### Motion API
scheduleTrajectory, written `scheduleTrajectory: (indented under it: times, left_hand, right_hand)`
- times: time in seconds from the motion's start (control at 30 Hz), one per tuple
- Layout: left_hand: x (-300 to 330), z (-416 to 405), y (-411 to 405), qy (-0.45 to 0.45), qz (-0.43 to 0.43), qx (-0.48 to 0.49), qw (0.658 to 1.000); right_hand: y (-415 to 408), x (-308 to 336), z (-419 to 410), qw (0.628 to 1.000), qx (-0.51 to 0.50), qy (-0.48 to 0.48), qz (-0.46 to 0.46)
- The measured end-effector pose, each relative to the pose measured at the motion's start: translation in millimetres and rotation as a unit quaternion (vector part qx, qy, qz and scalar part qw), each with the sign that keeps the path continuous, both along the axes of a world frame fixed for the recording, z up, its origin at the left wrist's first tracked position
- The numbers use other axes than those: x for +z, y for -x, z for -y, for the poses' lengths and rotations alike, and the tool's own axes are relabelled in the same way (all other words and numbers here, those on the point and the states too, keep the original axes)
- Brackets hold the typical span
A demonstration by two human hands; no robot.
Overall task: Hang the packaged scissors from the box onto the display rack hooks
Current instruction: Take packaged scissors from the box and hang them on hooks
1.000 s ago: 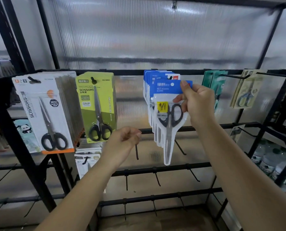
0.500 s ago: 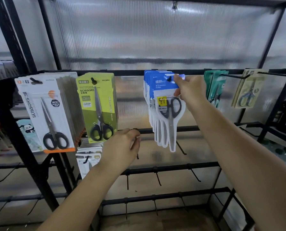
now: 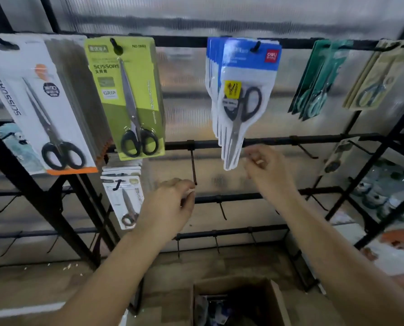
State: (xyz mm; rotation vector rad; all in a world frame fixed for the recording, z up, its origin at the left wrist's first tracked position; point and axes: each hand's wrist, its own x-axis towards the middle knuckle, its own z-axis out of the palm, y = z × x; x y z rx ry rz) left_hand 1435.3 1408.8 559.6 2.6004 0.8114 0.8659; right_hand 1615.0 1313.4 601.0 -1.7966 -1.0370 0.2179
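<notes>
From my head view, the blue-and-white scissors pack [image 3: 244,90] hangs at the front of its stack on the top-rail hook [image 3: 255,47], at about one o'clock from centre. It sits face-out, so the card shows and the rest line up behind it. My right hand [image 3: 265,165] is just below the pack's tip, at three o'clock from my left, touching nothing. The fingers look loosely curled and empty, though motion blur makes that hard to be sure of. My left hand [image 3: 170,205] hovers low at centre, its fingers drawn together right by the tip of a bare hook [image 3: 193,165]. I cannot tell whether they touch it, and they hold no pack. The cardboard box [image 3: 274,300] sits open at six o'clock, under both arms, within easy reach for the next pack. I judge this one hung.
</notes>
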Motion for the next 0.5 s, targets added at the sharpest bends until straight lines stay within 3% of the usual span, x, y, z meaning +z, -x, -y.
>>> scheduleTrajectory:
  times: [0.27,0.5]
  left_hand:
    - [-82,15,-10,0.059,-0.101,-0.020,0.993]
    - [-144,50,-28,0.109,-0.163,0.043,0.980]
  right_hand:
    - [-6,-124,34,0.984,0.037,0.159,-0.072]
    - [-54,-211,87,0.945,0.048,0.279,-0.162]
